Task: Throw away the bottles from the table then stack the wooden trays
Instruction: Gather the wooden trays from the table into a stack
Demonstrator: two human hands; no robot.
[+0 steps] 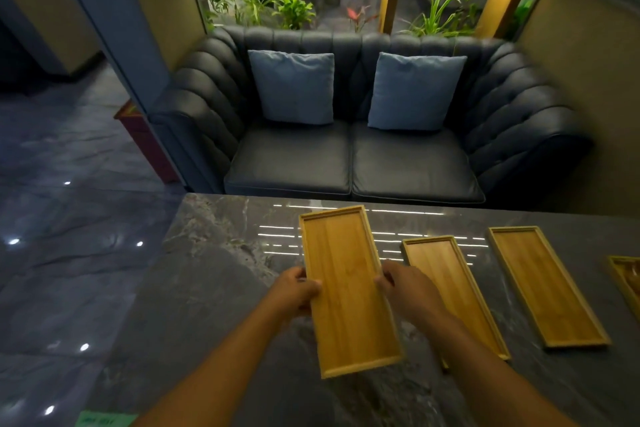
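A long wooden tray (346,291) is held over the dark marble table (214,288), gripped at both long edges. My left hand (294,291) clasps its left rim and my right hand (405,288) clasps its right rim. To its right a second wooden tray (446,274) lies flat on the table, partly behind my right hand and forearm. A third tray (543,284) lies further right. Only a corner of a fourth tray (627,277) shows at the right border. No bottles are in view.
Beyond the table's far edge stands a dark leather sofa (353,163) with two blue cushions (294,87). Glossy tiled floor (69,218) lies to the left. Plants and a wooden shelf rise behind the sofa.
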